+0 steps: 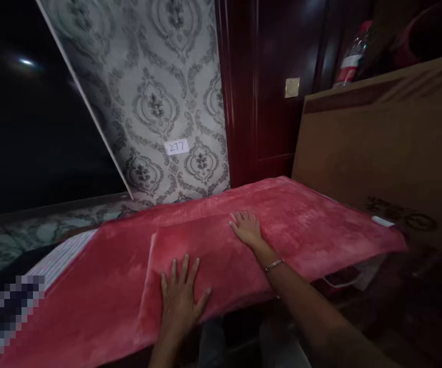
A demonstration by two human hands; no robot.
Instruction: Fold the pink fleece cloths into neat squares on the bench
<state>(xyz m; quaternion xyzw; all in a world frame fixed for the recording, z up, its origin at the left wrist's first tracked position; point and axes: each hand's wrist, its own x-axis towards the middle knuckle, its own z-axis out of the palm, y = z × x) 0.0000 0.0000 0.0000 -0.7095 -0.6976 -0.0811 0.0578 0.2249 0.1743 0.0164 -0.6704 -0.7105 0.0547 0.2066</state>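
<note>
A folded piece of red mottled cloth (pixel 213 250) lies on a wider spread of the same red colour (pixel 301 220), which covers the surface before me. My left hand (pixel 180 294) rests flat on the folded part near its front left edge, fingers spread. Farther off, my right hand (pixel 246 228) lies palm down close to the fold's back right, its fingers apart. A thin bracelet (pixel 274 265) circles my right wrist. Neither hand grips anything. What the cloth is for cannot be made out.
A large cardboard box (pixel 378 148) stands at the right, with a bottle (pixel 351 59) on top. Behind are a patterned wall (pixel 167 76) and a dark red door (pixel 270 122). A black screen (pixel 44 117) fills the left. A small white object (pixel 382 221) lies at the cloth's right end.
</note>
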